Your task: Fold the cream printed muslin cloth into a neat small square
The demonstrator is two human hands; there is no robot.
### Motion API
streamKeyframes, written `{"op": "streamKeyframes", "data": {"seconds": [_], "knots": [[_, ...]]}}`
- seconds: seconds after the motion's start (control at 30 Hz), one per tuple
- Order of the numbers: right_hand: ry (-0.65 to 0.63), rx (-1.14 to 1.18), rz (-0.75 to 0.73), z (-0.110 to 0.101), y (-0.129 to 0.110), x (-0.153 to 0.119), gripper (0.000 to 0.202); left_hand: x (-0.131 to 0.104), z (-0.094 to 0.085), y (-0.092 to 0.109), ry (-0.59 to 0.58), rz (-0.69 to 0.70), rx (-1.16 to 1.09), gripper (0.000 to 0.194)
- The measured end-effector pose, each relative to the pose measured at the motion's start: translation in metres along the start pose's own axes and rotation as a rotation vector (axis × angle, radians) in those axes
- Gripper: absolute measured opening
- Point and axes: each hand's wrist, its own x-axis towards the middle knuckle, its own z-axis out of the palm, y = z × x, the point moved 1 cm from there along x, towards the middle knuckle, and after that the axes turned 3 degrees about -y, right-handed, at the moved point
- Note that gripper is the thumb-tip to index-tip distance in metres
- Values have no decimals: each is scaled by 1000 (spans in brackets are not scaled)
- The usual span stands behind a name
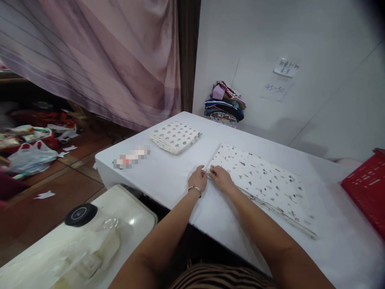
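Note:
A long folded white cloth (261, 176) with small dark and grey prints lies on the white-covered table (168, 176). At its near left corner, my right hand (221, 178) has its fingers closed on the cloth's edge. Right beside it, my left hand (197, 180), with a bracelet on the wrist, is curled with thumb and forefinger at the same corner. The fingertips of both hands nearly meet there. Farther left lies a smaller folded white cloth (176, 136) with grey heart-like prints, apart from both hands.
A blurred-out item (131, 157) lies at the table's left end. A stack of folded clothes (225, 103) stands by the wall. A red plastic basket (365, 188) is at the right. Lower left, a white surface (129, 204) bears a black round lid (81, 214). A curtain (135, 56) hangs behind.

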Motion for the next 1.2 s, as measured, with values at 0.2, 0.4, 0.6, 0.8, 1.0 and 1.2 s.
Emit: {"op": "streamKeyframes", "data": {"seconds": [0.2,0.4,0.6,0.8,1.0,1.2], "knots": [[35,-110,55,-1,-10,-2,17,0,0,0,4,-2,1,39],[74,-136,-74,-1,-6,-9,13,0,0,-1,26,-3,-72,40],[65,-64,-45,1,-4,-7,10,1,0,-3,31,-3,-112,39],[49,107,11,0,4,1,7,4,3,-7,43,41,-196,39],[95,132,33,-3,5,-2,14,6,3,-8,73,28,-200,37],[93,-75,-98,-2,-5,-10,15,13,1,-2,72,-31,-307,38]]}}
